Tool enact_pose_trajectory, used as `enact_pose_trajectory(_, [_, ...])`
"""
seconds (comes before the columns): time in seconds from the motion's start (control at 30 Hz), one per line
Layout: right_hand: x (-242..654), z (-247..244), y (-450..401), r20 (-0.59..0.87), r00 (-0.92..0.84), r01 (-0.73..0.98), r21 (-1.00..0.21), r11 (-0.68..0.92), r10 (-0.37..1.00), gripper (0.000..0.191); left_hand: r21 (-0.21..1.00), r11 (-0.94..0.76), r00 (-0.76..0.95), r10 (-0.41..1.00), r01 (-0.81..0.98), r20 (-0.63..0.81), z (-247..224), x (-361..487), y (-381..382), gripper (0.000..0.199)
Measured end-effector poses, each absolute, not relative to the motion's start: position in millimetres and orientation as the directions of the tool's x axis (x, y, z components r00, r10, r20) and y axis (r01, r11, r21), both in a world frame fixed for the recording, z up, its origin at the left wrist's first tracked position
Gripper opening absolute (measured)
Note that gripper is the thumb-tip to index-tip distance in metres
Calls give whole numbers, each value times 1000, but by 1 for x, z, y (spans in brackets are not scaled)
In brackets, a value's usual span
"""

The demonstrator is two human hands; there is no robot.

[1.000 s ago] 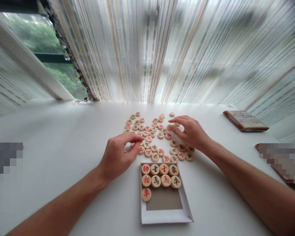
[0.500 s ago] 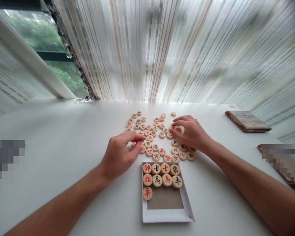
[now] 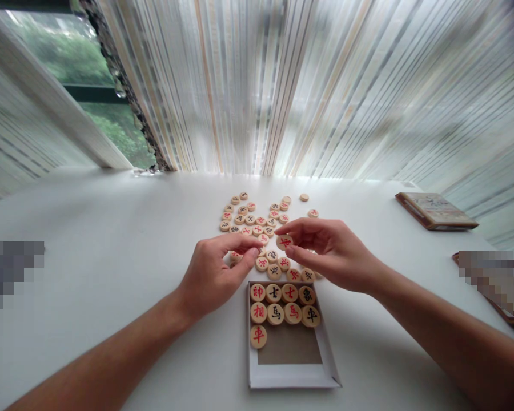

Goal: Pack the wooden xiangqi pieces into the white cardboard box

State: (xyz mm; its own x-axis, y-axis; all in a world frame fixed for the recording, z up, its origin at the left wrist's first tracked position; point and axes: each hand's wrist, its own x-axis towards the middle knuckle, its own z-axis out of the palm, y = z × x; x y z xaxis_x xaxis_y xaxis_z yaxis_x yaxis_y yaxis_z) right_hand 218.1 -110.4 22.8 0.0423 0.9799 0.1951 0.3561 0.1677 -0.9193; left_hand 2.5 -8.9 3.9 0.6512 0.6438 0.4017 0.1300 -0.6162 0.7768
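Observation:
Between its thumb and fingers my right hand (image 3: 332, 251) holds a Chinese chess piece (image 3: 285, 242) with a red character, raised above the loose pieces. My left hand (image 3: 220, 271) hovers just to the left, thumb and index fingertips pinched together; whether a piece is between them is hidden. A shallow white box (image 3: 293, 375) lies below both hands. Inside it, round wooden pieces with red and black characters form two full rows, and a single red piece (image 3: 258, 337) sits at the left of the third row.
Many loose Chinese chess pieces (image 3: 251, 220) are scattered on the white table (image 3: 124, 245) beyond the box. A flat brown-edged box (image 3: 437, 211) lies at the far right, with another partly blurred item (image 3: 492, 285) nearer. A striped curtain (image 3: 257, 85) hangs behind the table.
My right hand has moved left and nearer, lifting a red-character piece from the right-hand cluster. My left hand has shifted slightly right, still pinched. The rows in the box look unchanged.

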Motion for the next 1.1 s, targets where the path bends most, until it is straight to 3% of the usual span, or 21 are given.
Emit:
enact_pose_trajectory(0.4, [211, 25, -118, 106, -95, 292, -948, 130, 990, 36, 948, -317, 736, 643, 4, 212, 6, 5, -17, 14])
enact_pose_trajectory(0.63, [208, 26, -116, 14, -40, 89, -996, 17, 999, 28, 990, -133, 750, 652, -34, 114, 7, 6, -19, 13])
enact_pose_trajectory(0.8, [207, 27, -117, -77, -11, 25, -997, -76, 997, 28, 989, -148, 741, 662, -19, 113, 11, 7, -21, 11])
enact_pose_trajectory(1.1, [204, 26, -119, -79, 0, -86, -993, -78, 997, 27, 993, -101, 742, 661, -62, 113, 10, 7, -24, 14])
